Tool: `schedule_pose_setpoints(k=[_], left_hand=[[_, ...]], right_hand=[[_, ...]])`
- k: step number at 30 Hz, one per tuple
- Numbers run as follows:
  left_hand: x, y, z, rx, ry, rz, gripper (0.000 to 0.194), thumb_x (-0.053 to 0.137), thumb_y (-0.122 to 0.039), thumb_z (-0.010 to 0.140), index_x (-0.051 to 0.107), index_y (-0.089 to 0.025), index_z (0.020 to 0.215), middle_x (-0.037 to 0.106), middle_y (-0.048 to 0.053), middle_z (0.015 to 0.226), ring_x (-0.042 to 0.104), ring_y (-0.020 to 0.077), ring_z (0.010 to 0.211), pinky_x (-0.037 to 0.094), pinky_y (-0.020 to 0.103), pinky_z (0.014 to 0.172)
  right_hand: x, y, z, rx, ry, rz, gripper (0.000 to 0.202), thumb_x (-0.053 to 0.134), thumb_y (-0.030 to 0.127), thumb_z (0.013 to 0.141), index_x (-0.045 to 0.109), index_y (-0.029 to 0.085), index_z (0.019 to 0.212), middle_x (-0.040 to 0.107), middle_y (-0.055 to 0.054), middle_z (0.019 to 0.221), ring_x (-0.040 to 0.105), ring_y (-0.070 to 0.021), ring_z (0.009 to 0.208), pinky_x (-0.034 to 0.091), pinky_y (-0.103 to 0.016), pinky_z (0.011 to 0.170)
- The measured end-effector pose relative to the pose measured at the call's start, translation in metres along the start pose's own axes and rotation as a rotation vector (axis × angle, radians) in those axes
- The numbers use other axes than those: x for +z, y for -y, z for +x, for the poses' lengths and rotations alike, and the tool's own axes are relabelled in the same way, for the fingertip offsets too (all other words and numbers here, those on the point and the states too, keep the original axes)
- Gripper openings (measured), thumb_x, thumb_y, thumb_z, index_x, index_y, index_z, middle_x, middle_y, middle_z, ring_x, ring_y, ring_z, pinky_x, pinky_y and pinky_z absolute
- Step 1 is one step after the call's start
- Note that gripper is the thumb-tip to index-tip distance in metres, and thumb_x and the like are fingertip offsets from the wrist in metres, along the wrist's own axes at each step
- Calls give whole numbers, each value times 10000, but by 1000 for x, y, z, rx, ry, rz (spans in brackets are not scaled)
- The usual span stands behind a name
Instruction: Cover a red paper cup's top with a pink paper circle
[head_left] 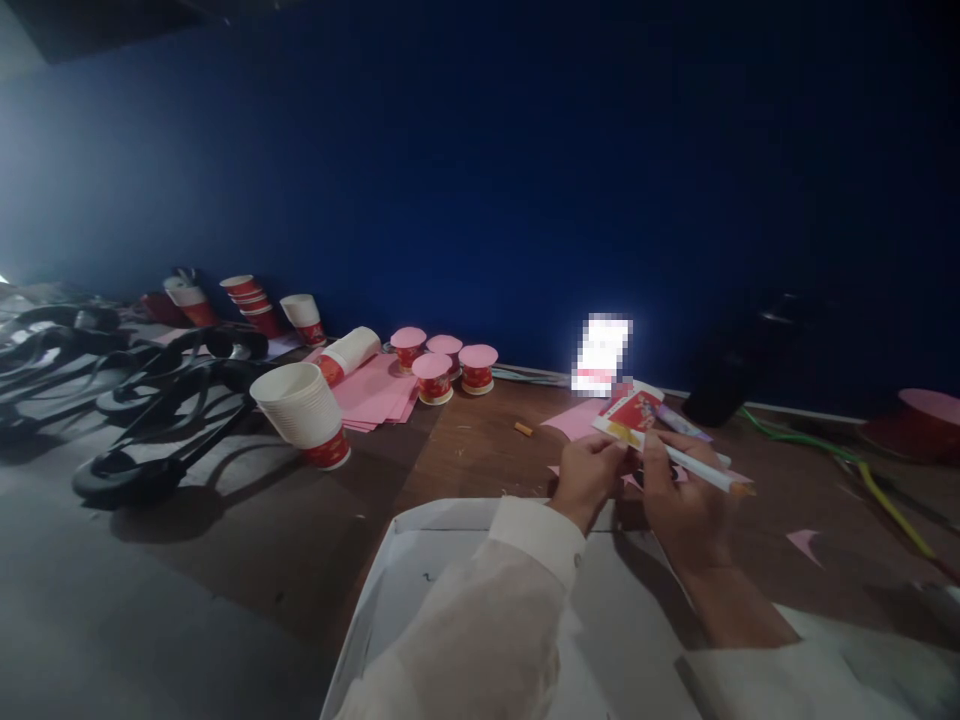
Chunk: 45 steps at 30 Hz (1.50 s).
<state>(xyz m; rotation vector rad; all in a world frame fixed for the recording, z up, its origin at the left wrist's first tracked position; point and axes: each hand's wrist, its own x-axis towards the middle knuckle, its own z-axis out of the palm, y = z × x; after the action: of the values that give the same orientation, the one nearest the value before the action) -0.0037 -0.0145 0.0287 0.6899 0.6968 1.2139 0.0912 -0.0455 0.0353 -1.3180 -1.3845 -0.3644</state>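
Note:
My left hand (590, 478) is closed on the near rim of a red and white paper cup (637, 408), which lies tilted with its rim toward me. In my right hand (686, 495) is a white stick-like tool (701, 468), held slantwise, its left end at the cup's rim. A yellowish patch shows on the rim between my hands. Pink paper (574, 420) lies just left of the cup, and a purple-white tube (684, 424) is behind my right hand.
Pink-topped red cups (433, 378) stand left of centre, near pink sheets (379, 395) and a stack of paper cups (300, 412). Black headphones (150, 470) lie at left. A lit phone (602, 352) leans behind. A white box lid (420, 530) is in front, cables (892, 510) at right.

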Motion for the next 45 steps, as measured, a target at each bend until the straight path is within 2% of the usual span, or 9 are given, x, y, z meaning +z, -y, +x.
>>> schedule_pose_setpoints(k=[6,10,12,15,21,26,32,40,45], left_hand=[[4,-11,-10,47,-25,200,171,698,-187,700,626,-156,548,550,-24,524,511,111,549,469,247,620],[3,-13,-11,119,-26,311,157,648,-132,715,658,-155,560,577,-15,555,512,113,589,424,226,606],[3,-11,-10,130,-18,290,154,660,-134,714,662,-155,561,583,-15,561,512,112,593,432,227,615],[3,-8,-7,64,-21,165,153,735,-184,691,658,-148,564,583,-14,554,532,113,579,474,243,639],[0,0,1,16,-16,-128,235,850,-310,670,705,-128,707,670,26,672,651,138,650,556,315,803],[1,-4,2,-29,-63,-203,152,803,-201,732,692,-102,697,671,47,673,653,124,642,559,288,778],[2,-9,-1,-50,-83,-203,148,796,-198,755,693,-103,709,672,54,696,658,126,666,557,290,803],[-1,2,3,-56,-30,-86,173,808,-263,717,703,-126,715,670,39,671,684,154,711,547,289,788],[-1,2,3,-3,-14,-57,171,813,-265,674,707,-130,670,649,13,642,619,127,635,534,296,773]], right_hand=[[1,3,0,-36,2,21,224,584,334,935,724,162,903,763,-119,894,729,-254,892,564,-385,836],[1,4,0,-27,23,23,219,576,336,931,714,173,885,761,-114,883,725,-255,870,565,-393,824],[0,4,0,-18,32,23,224,568,341,932,714,176,889,760,-113,881,721,-256,866,562,-398,824],[0,5,1,-5,47,26,236,557,353,935,711,178,896,760,-118,896,717,-262,885,557,-405,831],[-2,3,1,8,50,21,241,570,362,935,705,184,848,741,-86,817,692,-218,780,537,-346,769],[-4,5,3,16,23,-7,258,564,368,930,724,176,864,754,-91,845,701,-223,806,533,-346,779],[-4,3,3,-3,16,-14,257,563,363,923,729,177,858,752,-88,833,700,-223,787,536,-350,771],[-1,3,2,47,48,15,274,550,394,937,711,190,851,742,-99,829,692,-233,784,540,-367,759],[-1,5,1,24,63,23,254,559,380,931,701,189,841,738,-87,811,693,-229,777,543,-365,758]])
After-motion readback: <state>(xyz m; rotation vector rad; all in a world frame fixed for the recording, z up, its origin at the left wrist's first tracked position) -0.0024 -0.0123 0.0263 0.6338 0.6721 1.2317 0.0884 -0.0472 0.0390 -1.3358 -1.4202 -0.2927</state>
